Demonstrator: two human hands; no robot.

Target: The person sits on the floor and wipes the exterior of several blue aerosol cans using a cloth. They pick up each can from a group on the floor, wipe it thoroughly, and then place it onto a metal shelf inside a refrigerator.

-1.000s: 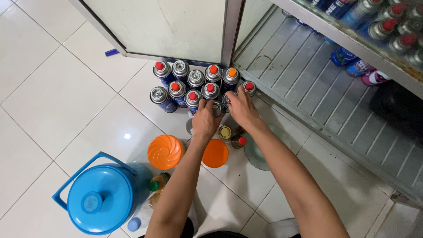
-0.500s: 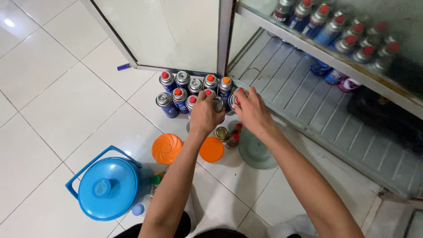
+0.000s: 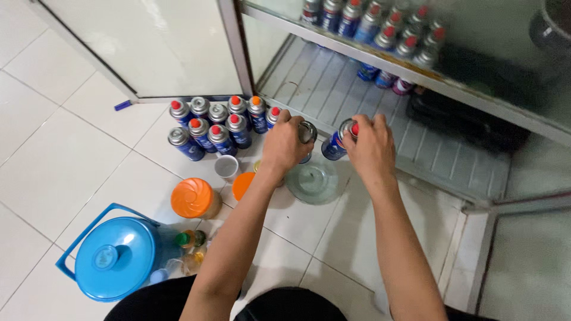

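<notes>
The left hand is wrapped around a blue gas canister whose silver top, without a cap, shows just past the knuckles, and the right hand is closed on a second blue canister tilted toward the left hand, its red cap peeking out at the fingertips. Both cans are lifted clear of the tiled floor, in front of the low grey slatted shelf of an open cabinet. Just left of the left hand stands a tight cluster of upright canisters with red and orange caps. Beneath and between the two wrists lies a clear round glass lid. Nearer the left forearm sit a small white cup, an orange lid and an orange-lidded jar, and further back by the elbow a blue lidded bucket. Beyond the right hand, on the upper shelf, more canisters stand in a row.
</notes>
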